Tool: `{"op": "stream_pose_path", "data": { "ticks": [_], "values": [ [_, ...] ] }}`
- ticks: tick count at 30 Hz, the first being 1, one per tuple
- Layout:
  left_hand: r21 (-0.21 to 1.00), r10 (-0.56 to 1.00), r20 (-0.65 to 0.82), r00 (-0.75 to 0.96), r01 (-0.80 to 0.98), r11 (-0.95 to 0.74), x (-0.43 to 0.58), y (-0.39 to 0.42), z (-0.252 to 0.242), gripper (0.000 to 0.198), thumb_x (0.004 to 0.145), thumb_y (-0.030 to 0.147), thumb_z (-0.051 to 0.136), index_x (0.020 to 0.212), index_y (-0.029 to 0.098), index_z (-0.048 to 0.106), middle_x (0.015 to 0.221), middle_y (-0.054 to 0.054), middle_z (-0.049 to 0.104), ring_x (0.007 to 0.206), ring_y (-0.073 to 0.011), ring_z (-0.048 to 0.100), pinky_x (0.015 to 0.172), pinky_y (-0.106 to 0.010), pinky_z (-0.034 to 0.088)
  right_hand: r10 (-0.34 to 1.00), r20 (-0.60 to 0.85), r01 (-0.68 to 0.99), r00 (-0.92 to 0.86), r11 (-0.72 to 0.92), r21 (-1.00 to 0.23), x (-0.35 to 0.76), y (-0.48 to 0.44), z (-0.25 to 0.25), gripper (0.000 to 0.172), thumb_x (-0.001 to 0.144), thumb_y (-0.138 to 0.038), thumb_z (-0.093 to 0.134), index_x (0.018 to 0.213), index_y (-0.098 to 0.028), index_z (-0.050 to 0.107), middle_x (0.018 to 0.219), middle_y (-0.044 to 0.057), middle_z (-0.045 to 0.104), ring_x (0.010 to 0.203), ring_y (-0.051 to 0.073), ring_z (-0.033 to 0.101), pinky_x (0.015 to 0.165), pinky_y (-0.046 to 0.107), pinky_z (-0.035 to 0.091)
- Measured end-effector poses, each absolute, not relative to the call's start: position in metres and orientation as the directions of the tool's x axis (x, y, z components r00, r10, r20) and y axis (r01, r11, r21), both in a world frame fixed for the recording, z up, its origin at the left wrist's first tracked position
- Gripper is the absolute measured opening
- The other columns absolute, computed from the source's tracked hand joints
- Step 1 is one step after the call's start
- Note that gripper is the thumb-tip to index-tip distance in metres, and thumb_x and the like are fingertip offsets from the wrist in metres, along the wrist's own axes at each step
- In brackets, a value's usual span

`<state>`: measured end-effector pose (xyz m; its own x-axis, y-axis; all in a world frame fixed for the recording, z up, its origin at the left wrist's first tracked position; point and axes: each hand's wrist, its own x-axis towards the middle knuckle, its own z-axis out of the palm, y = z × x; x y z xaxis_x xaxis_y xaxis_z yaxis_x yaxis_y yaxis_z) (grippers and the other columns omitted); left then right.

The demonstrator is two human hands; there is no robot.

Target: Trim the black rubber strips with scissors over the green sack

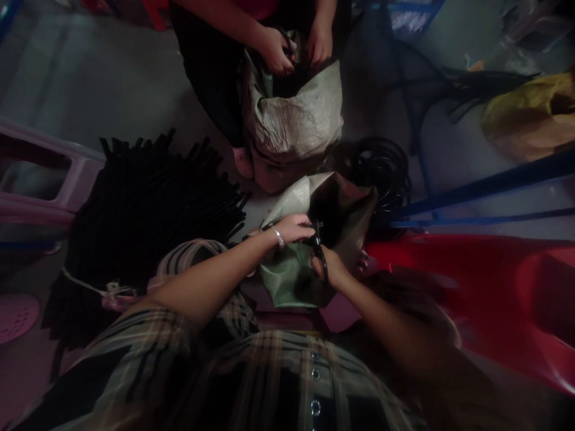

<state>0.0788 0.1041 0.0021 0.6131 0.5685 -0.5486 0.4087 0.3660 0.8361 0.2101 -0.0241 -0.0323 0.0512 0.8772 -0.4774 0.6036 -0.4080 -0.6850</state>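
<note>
My right hand (333, 267) grips black-handled scissors (321, 258), their blades pointing away from me toward my left fingers. Closed in a pinch, my left hand (294, 228) holds a thin black strip (268, 227) whose end shows by the scissor blades. Both hands are above the mouth of an open sack (287, 275), pale and greenish outside with a dark inside. To the left lies a large bundle of black strips (157, 191), tied with a pale cord (85, 284).
Opposite me, a co-worker's hands (276, 52) work over another pale sack (296, 123), one holding a dark tool. A red plastic tub (485, 281) is at right, near blue metal bars (494, 185) and a black coil (381, 170). A pink stool (85, 173) stands left.
</note>
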Motion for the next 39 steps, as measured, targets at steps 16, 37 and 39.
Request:
{"op": "stream_pose_path", "data": {
  "ticks": [16,37,39],
  "values": [
    [0.761,0.703,-0.306,0.642,0.608,-0.225,0.066,0.118,0.002,0.025,0.073,0.039,0.054,0.072,0.016,0.063,0.058,0.002,0.054,0.056,-0.011,0.046,0.054,-0.023,0.032,0.833,-0.529,0.439,0.161,-0.541,-0.718,0.211,-0.023,-0.03,0.009,0.07,-0.021,0.044,0.062,-0.018,0.046,0.052,-0.003,0.051,0.045,0.009,0.047,0.044,0.019,0.032],
    [0.764,0.643,-0.36,0.676,0.609,-0.212,0.071,0.111,-0.003,0.028,0.076,0.04,0.05,0.07,0.015,0.062,0.06,0.002,0.056,0.057,-0.0104,0.047,0.055,-0.022,0.034,0.783,-0.6,0.417,0.165,-0.607,-0.677,0.211,-0.018,-0.024,0.01,0.07,-0.023,0.044,0.064,-0.017,0.049,0.053,-0.001,0.055,0.048,0.01,0.051,0.045,0.019,0.034],
    [0.773,0.656,-0.379,0.652,0.613,-0.162,0.071,0.111,-0.003,0.028,0.075,0.04,0.05,0.069,0.015,0.061,0.058,0.002,0.056,0.056,-0.0101,0.047,0.053,-0.022,0.033,0.775,-0.609,0.397,0.169,-0.619,-0.678,0.21,-0.018,-0.023,0.009,0.069,-0.022,0.044,0.063,-0.017,0.049,0.052,-0.001,0.054,0.045,0.01,0.051,0.043,0.019,0.035]
  ]
}}
